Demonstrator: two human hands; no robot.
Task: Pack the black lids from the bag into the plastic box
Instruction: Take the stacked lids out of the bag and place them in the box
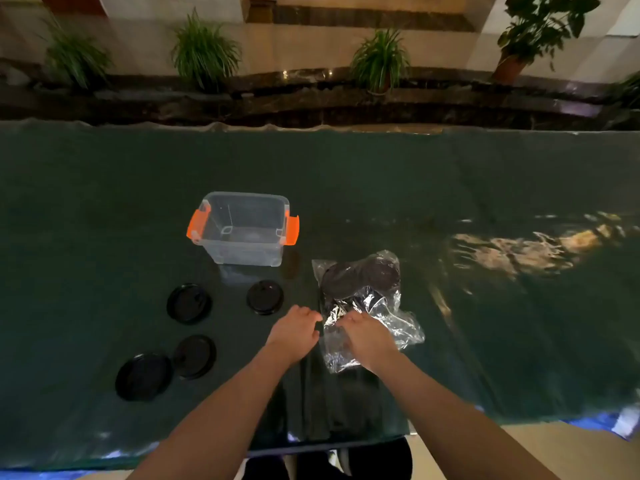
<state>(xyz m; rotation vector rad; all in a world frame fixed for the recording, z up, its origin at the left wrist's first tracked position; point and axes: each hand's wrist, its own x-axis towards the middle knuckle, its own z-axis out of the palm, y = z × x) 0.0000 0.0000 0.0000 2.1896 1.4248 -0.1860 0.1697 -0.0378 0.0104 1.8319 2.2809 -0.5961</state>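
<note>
The right hand (363,336) lies palm-down on the clear bag (367,306), fingers curled into its crumpled mouth, seemingly gripping the film to open it; the left hand (294,329) hovers just beside, fingers loosely bent, whether it pinches the bag's edge I cannot tell; both forearms reach in from the desk's near edge; more black lids (349,278) remain bagged; four loose lids (189,303) sit leftward; the plastic box (242,228) stands beyond, apparently empty.
</note>
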